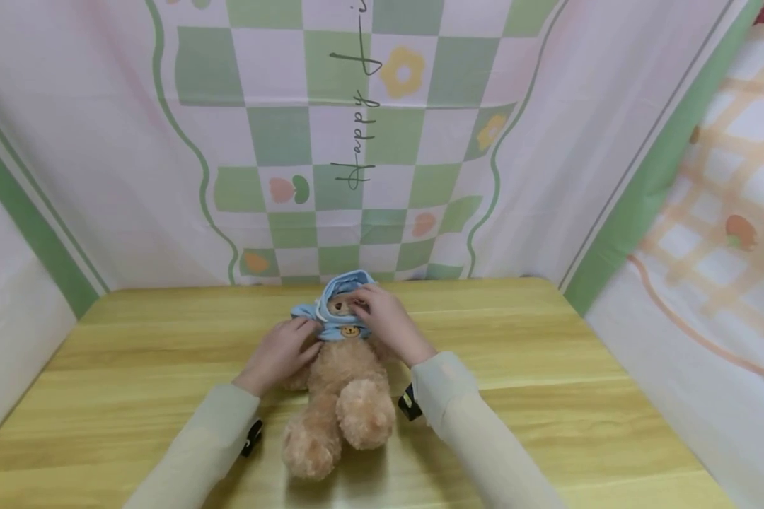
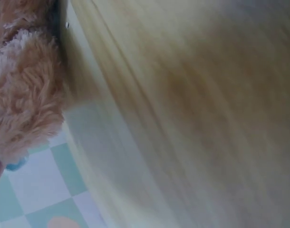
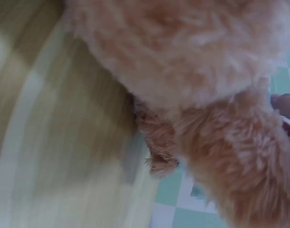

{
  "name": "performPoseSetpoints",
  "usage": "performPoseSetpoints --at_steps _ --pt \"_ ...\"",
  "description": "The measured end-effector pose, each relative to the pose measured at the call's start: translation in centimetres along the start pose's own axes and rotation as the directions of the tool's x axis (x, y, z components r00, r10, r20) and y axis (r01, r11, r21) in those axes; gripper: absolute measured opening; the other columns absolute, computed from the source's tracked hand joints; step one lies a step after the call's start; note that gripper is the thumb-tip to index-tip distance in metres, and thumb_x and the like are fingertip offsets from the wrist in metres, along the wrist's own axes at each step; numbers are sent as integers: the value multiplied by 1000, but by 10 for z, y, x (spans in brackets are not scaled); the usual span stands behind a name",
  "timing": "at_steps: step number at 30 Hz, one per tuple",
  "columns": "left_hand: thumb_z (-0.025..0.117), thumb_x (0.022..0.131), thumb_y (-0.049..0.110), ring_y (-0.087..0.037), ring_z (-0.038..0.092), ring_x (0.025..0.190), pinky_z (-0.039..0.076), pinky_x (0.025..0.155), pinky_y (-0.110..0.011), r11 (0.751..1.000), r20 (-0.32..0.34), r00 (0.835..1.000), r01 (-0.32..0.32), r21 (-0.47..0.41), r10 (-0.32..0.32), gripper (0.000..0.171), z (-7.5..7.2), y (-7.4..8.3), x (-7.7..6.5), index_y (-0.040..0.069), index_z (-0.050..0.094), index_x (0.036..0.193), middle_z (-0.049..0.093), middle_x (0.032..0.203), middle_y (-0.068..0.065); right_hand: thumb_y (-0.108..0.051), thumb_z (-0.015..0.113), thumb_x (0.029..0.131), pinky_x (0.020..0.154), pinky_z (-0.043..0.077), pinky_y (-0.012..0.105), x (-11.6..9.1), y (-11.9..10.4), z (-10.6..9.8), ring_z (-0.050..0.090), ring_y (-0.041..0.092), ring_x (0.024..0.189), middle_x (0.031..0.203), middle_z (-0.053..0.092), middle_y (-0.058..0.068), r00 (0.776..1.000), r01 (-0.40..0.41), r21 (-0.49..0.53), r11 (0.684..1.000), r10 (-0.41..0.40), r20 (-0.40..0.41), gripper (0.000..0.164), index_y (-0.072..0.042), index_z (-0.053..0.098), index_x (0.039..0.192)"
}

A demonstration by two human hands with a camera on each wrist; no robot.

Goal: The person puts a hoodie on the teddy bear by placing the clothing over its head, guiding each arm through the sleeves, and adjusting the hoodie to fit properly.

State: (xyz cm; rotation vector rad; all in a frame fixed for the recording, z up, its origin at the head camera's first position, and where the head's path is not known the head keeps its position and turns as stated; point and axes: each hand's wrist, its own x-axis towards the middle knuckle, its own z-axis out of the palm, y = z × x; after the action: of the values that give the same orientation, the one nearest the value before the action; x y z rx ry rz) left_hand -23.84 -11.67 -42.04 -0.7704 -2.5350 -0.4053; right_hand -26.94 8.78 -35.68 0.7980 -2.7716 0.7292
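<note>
Behind the yellowish wood-grain bench [image 1: 535, 360] hangs a green-and-white checked cloth [image 1: 337, 71] with flowers [image 1: 391, 79] and sideways lettering [image 1: 356, 172]; on the right, an orange plaid cloth [image 1: 732, 162] borders a green band [image 1: 652, 191].

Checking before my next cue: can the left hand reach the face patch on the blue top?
Probably yes: the left hand is at the side of the blue top, the face patch shows uncovered, and nothing appears to lie between hand and patch.
</note>
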Motion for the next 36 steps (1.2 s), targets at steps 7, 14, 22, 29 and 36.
performPoseSetpoints --at_steps 7,14,22,29,36 --pt "71 86 22 -21 66 86 56 76 -36 999 -11 1000 15 -51 -16 26 -1 0 1 9 63 107 67 103 -5 -24 58 95 88 53 38 9 1 -2 62 22 103 120 63 6 983 41 -76 996 -27 184 34 -20 61 129" --pt "67 88 16 -18 66 86 55 76 -31 998 -11 999 -40 -40 40 9 0 -1 4 14 68 97 69 99 -1 -26 59 95 89 53 37 12 -5 -6 62 23 105 122 61 5 960 124 -235 964 -57 272 31 -19 62 126" --pt "68 88 11 -15 63 82 52 71 -34 997 -27 998 -54 52 55 9 -1 7 2 17 62 92 68 91 1 -11 61 88 66 43 27 16 -4 0 50 13 74 92 63 2 984 82 -239 968 -41 172 7 -14 64 93" --pt "67 87 9 -16 61 73 50 69 -35 998 -37 999 -37 46 39 10 -2 11 -1 14 60 84 65 81 1 -11 63 84 65 46 27 14 1 3 53 12 68 83 63 1 985 -136 -46 990 140 99 5 -13 64 88" --pt "68 86 8 -16 63 73 51 71 -35 999 -59 998 -27 20 28 7 -1 12 -5 11 63 83 67 80 0 -11 64 83 70 51 30 11 5 5 59 13 73 83 65 2 983 -175 50 983 171 68 4 -11 65 87"
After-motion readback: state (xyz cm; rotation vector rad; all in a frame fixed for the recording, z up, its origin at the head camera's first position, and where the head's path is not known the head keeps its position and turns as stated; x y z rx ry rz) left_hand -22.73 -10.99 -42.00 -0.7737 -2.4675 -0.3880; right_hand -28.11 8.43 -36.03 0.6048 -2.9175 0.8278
